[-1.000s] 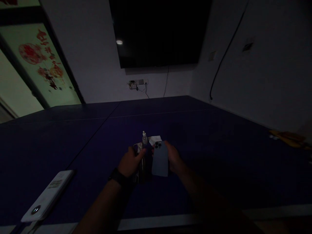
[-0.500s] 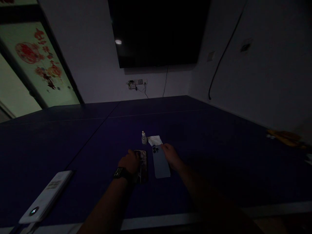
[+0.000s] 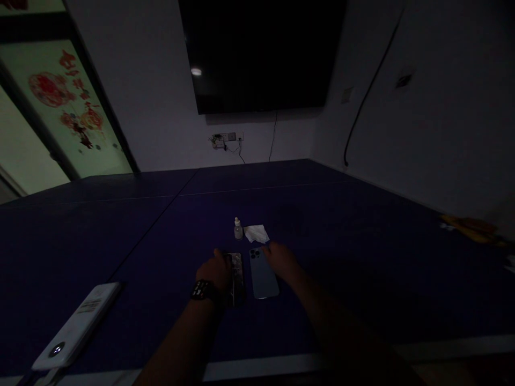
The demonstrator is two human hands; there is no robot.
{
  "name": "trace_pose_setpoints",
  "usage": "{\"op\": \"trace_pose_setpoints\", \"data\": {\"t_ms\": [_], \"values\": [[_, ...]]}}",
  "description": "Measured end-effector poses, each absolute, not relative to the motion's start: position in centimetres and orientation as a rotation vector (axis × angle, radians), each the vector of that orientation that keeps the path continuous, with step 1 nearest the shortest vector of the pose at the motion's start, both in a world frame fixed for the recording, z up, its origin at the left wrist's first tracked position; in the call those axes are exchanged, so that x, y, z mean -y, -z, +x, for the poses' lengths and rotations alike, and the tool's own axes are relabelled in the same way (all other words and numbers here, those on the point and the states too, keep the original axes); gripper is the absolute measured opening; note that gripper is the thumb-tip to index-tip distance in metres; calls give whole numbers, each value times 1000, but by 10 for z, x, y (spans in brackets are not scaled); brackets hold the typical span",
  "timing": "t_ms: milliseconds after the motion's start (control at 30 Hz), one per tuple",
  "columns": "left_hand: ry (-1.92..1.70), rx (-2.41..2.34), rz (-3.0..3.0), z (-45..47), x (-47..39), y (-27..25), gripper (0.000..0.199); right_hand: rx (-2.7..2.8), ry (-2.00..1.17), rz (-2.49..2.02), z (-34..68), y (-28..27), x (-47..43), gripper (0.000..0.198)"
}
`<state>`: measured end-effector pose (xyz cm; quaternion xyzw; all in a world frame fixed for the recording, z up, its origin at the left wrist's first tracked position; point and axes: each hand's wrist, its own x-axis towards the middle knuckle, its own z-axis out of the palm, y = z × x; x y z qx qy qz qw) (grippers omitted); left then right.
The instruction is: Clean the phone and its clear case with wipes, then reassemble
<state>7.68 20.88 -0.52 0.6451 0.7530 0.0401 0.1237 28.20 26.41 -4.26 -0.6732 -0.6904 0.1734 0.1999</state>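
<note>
Two phones lie side by side on the blue table [image 3: 161,252]. My left hand [image 3: 213,272], with a black watch on its wrist, is closed on the left side of a phone with a dark patterned back [image 3: 238,276] and covers part of it. At the upper right edge of a plain blue-grey phone [image 3: 263,276], lying camera side up, is my right hand [image 3: 281,260], fingers closed on that edge. Just beyond the phones stand a small dropper bottle [image 3: 238,230] and a crumpled white tissue [image 3: 256,234]. Dim light hides most finger detail.
A white power bank [image 3: 78,326] with a cable lies near the table's front left. Yellow cloth-like material [image 3: 472,227] is at the far right edge. A large dark television [image 3: 263,56] hangs on the wall above sockets [image 3: 228,137] with loose wires.
The blue-grey phone and my right hand have shifted slightly toward me and to the left. My left hand stays at the patterned phone. The view has tipped slightly.
</note>
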Motion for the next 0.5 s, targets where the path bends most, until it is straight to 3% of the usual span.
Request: {"op": "trace_pose_setpoints", "data": {"t_ms": [500], "values": [[-188,-2176,1905,71,-207,4,51,2113,-313,-1914,282,18,-248,26]]}}
